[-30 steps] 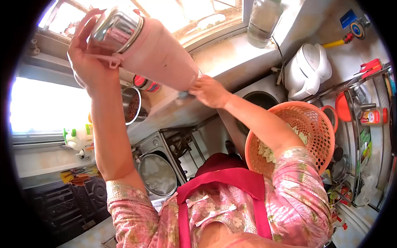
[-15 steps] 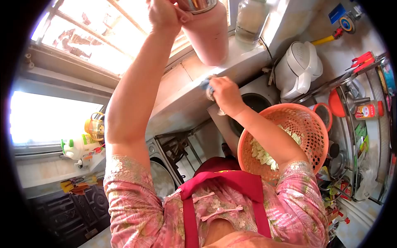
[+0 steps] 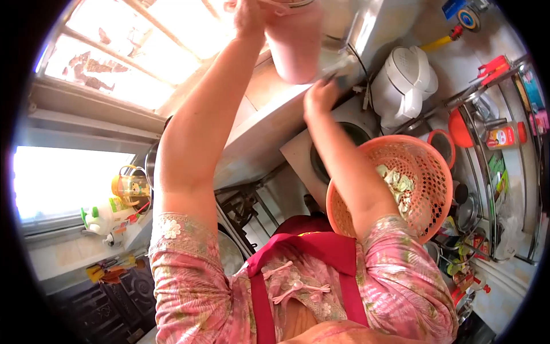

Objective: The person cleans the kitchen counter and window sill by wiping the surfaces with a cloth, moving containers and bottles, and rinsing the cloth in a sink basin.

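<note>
The left hand (image 3: 247,20) grips the pink container (image 3: 295,50) near its top, long axis roughly upright at the windowsill (image 3: 258,93), while the right hand (image 3: 321,101), fingers closed on a blurred cloth (image 3: 340,81), lies nearer its base.

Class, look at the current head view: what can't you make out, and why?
All in the head view:
- Pink container: top cut off by the upper edge.
- Left hand: partly cut off there too.
- Right hand: blurred, as is the dark thing at it.
- Basket: partly hidden by the right forearm.
- Red-lidded jar: label writing too small.
</note>
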`<action>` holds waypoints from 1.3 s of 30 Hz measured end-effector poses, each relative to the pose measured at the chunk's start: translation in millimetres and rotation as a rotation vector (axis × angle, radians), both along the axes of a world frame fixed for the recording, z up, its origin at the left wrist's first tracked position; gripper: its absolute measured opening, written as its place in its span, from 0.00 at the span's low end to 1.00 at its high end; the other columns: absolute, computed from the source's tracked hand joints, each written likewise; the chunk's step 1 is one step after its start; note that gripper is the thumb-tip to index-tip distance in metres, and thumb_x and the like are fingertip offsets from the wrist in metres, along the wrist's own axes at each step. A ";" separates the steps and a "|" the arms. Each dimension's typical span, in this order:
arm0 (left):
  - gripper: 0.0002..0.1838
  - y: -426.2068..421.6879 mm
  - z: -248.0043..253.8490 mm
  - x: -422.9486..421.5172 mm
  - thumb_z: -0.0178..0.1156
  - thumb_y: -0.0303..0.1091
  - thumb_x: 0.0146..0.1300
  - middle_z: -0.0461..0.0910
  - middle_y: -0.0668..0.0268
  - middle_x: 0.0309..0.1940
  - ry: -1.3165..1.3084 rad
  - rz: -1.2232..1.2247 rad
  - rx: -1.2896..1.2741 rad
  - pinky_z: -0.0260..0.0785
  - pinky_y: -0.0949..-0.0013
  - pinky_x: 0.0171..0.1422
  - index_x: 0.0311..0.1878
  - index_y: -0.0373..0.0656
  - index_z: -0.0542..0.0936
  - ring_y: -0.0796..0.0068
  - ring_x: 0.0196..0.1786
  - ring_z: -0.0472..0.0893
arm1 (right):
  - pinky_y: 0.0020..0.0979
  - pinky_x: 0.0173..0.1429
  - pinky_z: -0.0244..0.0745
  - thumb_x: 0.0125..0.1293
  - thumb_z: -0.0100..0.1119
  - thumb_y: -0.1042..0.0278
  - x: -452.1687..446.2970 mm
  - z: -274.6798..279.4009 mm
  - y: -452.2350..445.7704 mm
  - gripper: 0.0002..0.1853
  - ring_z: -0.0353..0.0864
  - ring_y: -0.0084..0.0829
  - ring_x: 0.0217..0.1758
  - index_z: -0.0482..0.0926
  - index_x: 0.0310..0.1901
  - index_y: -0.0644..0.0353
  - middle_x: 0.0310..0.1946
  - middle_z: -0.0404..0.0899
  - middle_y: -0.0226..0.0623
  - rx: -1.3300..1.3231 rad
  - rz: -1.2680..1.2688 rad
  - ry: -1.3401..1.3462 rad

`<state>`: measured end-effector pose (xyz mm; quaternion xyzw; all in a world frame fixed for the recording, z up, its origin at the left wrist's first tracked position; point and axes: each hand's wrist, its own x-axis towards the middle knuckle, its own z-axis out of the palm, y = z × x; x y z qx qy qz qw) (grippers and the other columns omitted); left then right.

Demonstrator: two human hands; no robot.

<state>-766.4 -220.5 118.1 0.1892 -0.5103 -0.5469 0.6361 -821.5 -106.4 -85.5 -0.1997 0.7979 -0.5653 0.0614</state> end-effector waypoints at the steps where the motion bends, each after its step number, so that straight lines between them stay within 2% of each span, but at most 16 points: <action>1: 0.31 -6.0 -8.0 7.4 0.55 0.56 0.62 0.76 0.58 0.26 -0.067 -0.047 0.030 0.71 0.72 0.27 0.54 0.36 0.69 0.72 0.18 0.75 | 0.46 0.60 0.64 0.68 0.41 0.65 31.6 -2.3 11.6 0.19 0.71 0.59 0.54 0.69 0.48 0.77 0.47 0.72 0.66 -0.102 0.074 -0.037; 4: 0.37 -11.7 -21.6 18.3 0.54 0.60 0.61 0.76 0.52 0.43 -0.103 -0.066 0.063 0.68 0.62 0.53 0.61 0.36 0.66 0.63 0.45 0.78 | 0.46 0.61 0.60 0.69 0.41 0.64 85.0 4.5 38.3 0.20 0.68 0.58 0.54 0.67 0.50 0.77 0.47 0.69 0.66 -0.210 0.286 -0.191; 7: 0.41 3.2 -23.6 33.1 0.63 0.54 0.56 0.72 0.48 0.51 -0.056 -0.110 0.095 0.62 0.60 0.62 0.65 0.38 0.61 0.57 0.59 0.69 | 0.49 0.59 0.58 0.68 0.43 0.60 45.1 1.7 8.7 0.21 0.65 0.58 0.55 0.66 0.43 0.77 0.47 0.66 0.69 -0.251 0.104 -0.048; 9: 0.31 21.5 -21.3 41.4 0.54 0.53 0.62 0.73 0.55 0.52 -0.217 -0.008 0.140 0.63 0.63 0.57 0.60 0.39 0.67 0.65 0.56 0.72 | 0.49 0.59 0.59 0.68 0.41 0.59 -8.4 33.0 1.3 0.22 0.68 0.60 0.53 0.67 0.43 0.79 0.47 0.67 0.72 -0.253 0.040 -0.115; 10: 0.28 33.7 -22.4 49.2 0.49 0.53 0.65 0.73 0.58 0.53 -0.299 0.047 0.167 0.63 0.64 0.55 0.58 0.40 0.69 0.69 0.54 0.73 | 0.49 0.55 0.64 0.68 0.41 0.58 -40.2 -4.2 -28.9 0.24 0.72 0.60 0.49 0.68 0.41 0.81 0.44 0.70 0.70 -0.334 -0.165 0.023; 11: 0.31 46.5 -24.0 60.6 0.47 0.56 0.66 0.71 0.58 0.56 -0.280 0.005 0.163 0.56 0.61 0.61 0.62 0.41 0.66 0.67 0.59 0.69 | 0.48 0.54 0.66 0.68 0.42 0.57 -50.7 32.5 -13.8 0.26 0.74 0.58 0.50 0.69 0.43 0.83 0.45 0.71 0.70 -0.235 -0.084 -0.248; 13: 0.33 68.1 -28.3 87.9 0.40 0.59 0.68 0.68 0.56 0.60 -0.254 -0.057 0.137 0.48 0.58 0.68 0.65 0.42 0.61 0.65 0.65 0.64 | 0.45 0.59 0.65 0.68 0.42 0.55 -53.9 47.0 -8.2 0.28 0.72 0.55 0.55 0.67 0.49 0.83 0.51 0.69 0.67 -0.338 -0.099 -0.365; 17: 0.34 132.2 -49.8 141.3 0.36 0.60 0.69 0.71 0.55 0.59 -0.173 -0.046 0.118 0.51 0.61 0.67 0.64 0.41 0.64 0.62 0.64 0.67 | 0.40 0.72 0.51 0.69 0.36 0.51 -2.3 5.4 -14.4 0.35 0.52 0.50 0.72 0.55 0.64 0.79 0.68 0.49 0.65 -0.349 -0.095 -0.723; 18: 0.36 146.7 -60.7 160.4 0.37 0.62 0.67 0.70 0.54 0.60 -0.152 -0.080 0.144 0.51 0.61 0.67 0.65 0.41 0.64 0.60 0.65 0.67 | 0.44 0.71 0.49 0.69 0.35 0.49 10.8 12.7 -6.5 0.34 0.51 0.52 0.71 0.59 0.62 0.79 0.66 0.50 0.67 -0.325 -0.108 -0.698; 22: 0.36 203.7 -92.9 234.3 0.39 0.62 0.67 0.70 0.52 0.60 -0.175 -0.122 0.226 0.54 0.58 0.68 0.65 0.40 0.63 0.58 0.65 0.67 | 0.51 0.66 0.53 0.70 0.35 0.52 -26.3 28.2 -4.5 0.26 0.59 0.62 0.60 0.67 0.50 0.74 0.56 0.59 0.69 -0.285 0.052 -0.022; 26: 0.40 230.6 -122.4 276.1 0.40 0.67 0.64 0.71 0.51 0.59 -0.129 -0.066 0.337 0.59 0.60 0.65 0.64 0.38 0.63 0.57 0.63 0.69 | 0.48 0.61 0.60 0.67 0.45 0.66 -46.5 -2.0 -19.1 0.15 0.64 0.63 0.54 0.70 0.48 0.70 0.57 0.58 0.68 -0.089 -0.212 0.488; 30: 0.40 249.6 -142.0 291.8 0.39 0.66 0.65 0.72 0.51 0.58 -0.120 -0.052 0.363 0.61 0.59 0.64 0.64 0.39 0.63 0.57 0.62 0.71 | 0.41 0.57 0.68 0.61 0.49 0.72 -22.5 14.7 10.0 0.10 0.72 0.51 0.54 0.77 0.41 0.66 0.53 0.72 0.55 -0.018 -0.069 0.262; 31: 0.40 252.4 -146.7 293.6 0.39 0.67 0.65 0.73 0.51 0.57 -0.113 -0.052 0.379 0.61 0.60 0.64 0.64 0.39 0.63 0.57 0.62 0.71 | 0.39 0.52 0.72 0.58 0.52 0.72 -18.8 11.0 15.0 0.08 0.78 0.46 0.47 0.80 0.35 0.63 0.42 0.80 0.46 0.004 -0.110 0.252; 34: 0.40 256.6 -150.6 291.8 0.39 0.67 0.65 0.74 0.51 0.55 -0.112 -0.048 0.400 0.63 0.61 0.62 0.63 0.38 0.64 0.57 0.59 0.73 | 0.38 0.47 0.74 0.57 0.55 0.72 -37.7 49.9 35.7 0.07 0.81 0.44 0.40 0.81 0.34 0.63 0.34 0.81 0.45 0.111 -0.233 -0.145; 36: 0.40 255.6 -150.8 289.7 0.40 0.67 0.64 0.75 0.50 0.53 -0.102 -0.053 0.397 0.65 0.62 0.60 0.62 0.37 0.65 0.57 0.56 0.75 | 0.35 0.45 0.73 0.55 0.62 0.64 -93.3 31.3 23.9 0.13 0.82 0.38 0.37 0.81 0.38 0.64 0.33 0.82 0.44 -0.305 -0.298 -0.063; 39: 0.38 254.8 -150.7 285.1 0.41 0.64 0.66 0.76 0.49 0.52 -0.087 -0.059 0.375 0.65 0.62 0.60 0.61 0.36 0.66 0.57 0.55 0.76 | 0.37 0.45 0.74 0.50 0.66 0.64 -127.4 58.2 17.0 0.12 0.82 0.41 0.37 0.80 0.31 0.65 0.32 0.82 0.47 -0.278 -0.207 0.276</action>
